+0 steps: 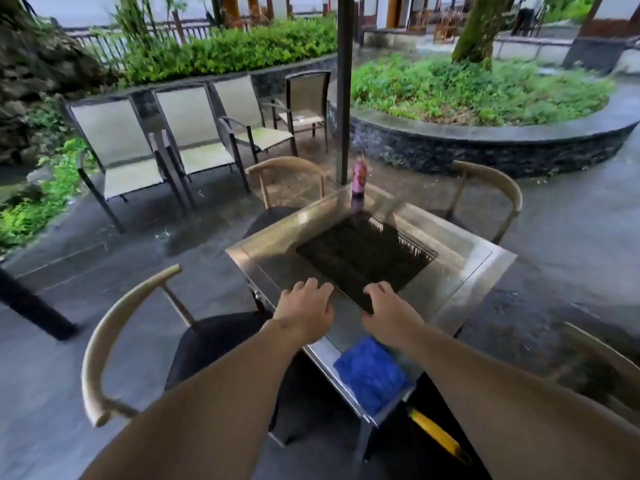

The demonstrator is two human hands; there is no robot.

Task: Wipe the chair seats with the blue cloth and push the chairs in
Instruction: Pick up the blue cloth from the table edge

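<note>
The blue cloth [370, 374] lies folded on the near corner of a steel grill table [273, 233], below my wrists. My left hand [304, 308] and my right hand [389, 310] hover palm down over the table's near edge, fingers spread, holding nothing. Several wooden chairs with curved backs and dark seats stand around the table: one at near left [114, 341], one at far left [287, 168], one at far right [491, 181] and one at near right [602, 362]. The near left chair's dark seat [214, 337] sits partly under my left forearm.
A pink bottle [360, 176] stands at the table's far corner beside a dark post [344, 88]. Several beige sling chairs [194, 129] line the back left by a stone planter wall [485, 143]. A yellow object [438, 434] lies below the table. The pavement looks wet.
</note>
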